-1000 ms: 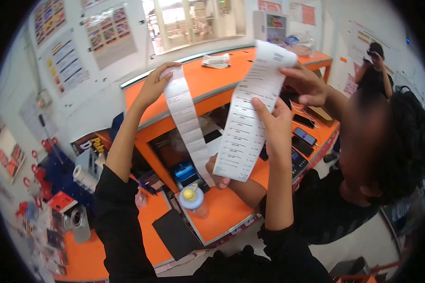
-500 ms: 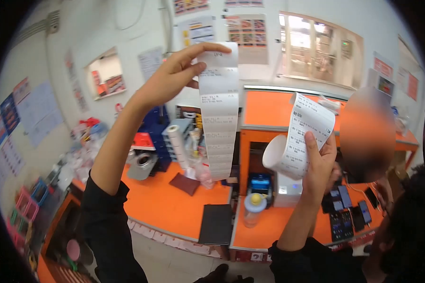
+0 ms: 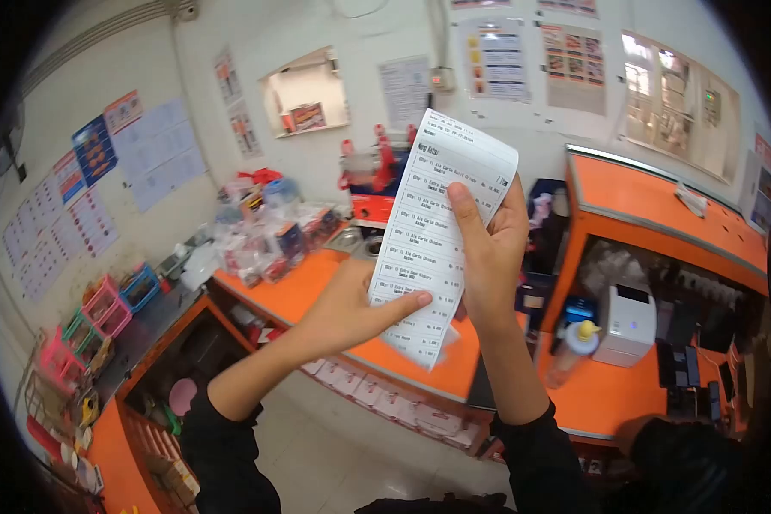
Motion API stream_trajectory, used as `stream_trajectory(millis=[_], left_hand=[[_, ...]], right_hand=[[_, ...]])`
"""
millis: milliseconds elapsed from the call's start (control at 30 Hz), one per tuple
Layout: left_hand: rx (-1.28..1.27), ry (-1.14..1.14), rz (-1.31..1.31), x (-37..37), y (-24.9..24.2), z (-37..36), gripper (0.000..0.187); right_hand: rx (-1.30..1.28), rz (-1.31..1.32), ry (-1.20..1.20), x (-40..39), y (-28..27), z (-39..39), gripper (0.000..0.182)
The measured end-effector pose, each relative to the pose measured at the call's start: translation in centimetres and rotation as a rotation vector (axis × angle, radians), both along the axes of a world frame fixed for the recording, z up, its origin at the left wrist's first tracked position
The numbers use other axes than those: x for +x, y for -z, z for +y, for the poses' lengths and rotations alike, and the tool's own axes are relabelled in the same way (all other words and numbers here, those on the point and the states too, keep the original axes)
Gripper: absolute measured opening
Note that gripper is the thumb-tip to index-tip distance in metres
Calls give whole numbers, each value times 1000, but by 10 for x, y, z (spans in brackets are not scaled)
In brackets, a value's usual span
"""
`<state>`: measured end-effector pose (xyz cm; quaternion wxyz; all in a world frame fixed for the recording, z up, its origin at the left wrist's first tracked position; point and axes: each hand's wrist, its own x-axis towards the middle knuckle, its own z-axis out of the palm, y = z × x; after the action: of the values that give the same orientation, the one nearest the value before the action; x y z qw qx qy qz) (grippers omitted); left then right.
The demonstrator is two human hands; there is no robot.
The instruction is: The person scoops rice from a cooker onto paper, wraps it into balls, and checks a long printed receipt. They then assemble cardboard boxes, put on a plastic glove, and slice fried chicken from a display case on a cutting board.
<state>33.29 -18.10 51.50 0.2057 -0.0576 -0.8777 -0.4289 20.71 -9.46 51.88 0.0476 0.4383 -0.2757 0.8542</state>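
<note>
A long white printed receipt (image 3: 441,214) is held up in front of me, tilted with its top to the right. My right hand (image 3: 493,248) grips its right side, thumb across the printed face and fingers behind. Lower down, my left hand (image 3: 360,313) pinches the receipt, with its thumb lying over the lines of print and its other fingers hidden behind the paper. Rows of order items and prices run down the slip. Its lower end is blurred.
Orange counters (image 3: 317,278) run below the wall, with bagged items (image 3: 265,240) on the left one. On the right stand a white receipt printer (image 3: 625,321), a bottle with a yellow cap (image 3: 574,351) and several phones (image 3: 681,368). Coloured baskets (image 3: 103,304) line the far left.
The view has swung left. My left hand has come down from the raised end of the strip to join the right hand, and the paper is gathered into one shorter length.
</note>
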Motion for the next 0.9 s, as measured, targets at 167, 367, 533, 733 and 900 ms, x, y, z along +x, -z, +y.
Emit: stream_trajectory(millis=[167,367,533,733,900], left_hand=[[336,-311,-9,84,37,-33,28],[306,-562,94,195,76,-75,24],[296,-835,119,196,118,-73,23],[216,-1256,119,146,137,-47,24],[200,-1570,85,108,142,-33,28]], right_hand=[[49,42,-316,53,1,-60,33],[69,140,-572,142,-2,-166,31],[38,114,-883,153,20,-237,34],[-66,205,-1200,149,26,-266,64],[-377,351,-1196,171,27,-301,46]])
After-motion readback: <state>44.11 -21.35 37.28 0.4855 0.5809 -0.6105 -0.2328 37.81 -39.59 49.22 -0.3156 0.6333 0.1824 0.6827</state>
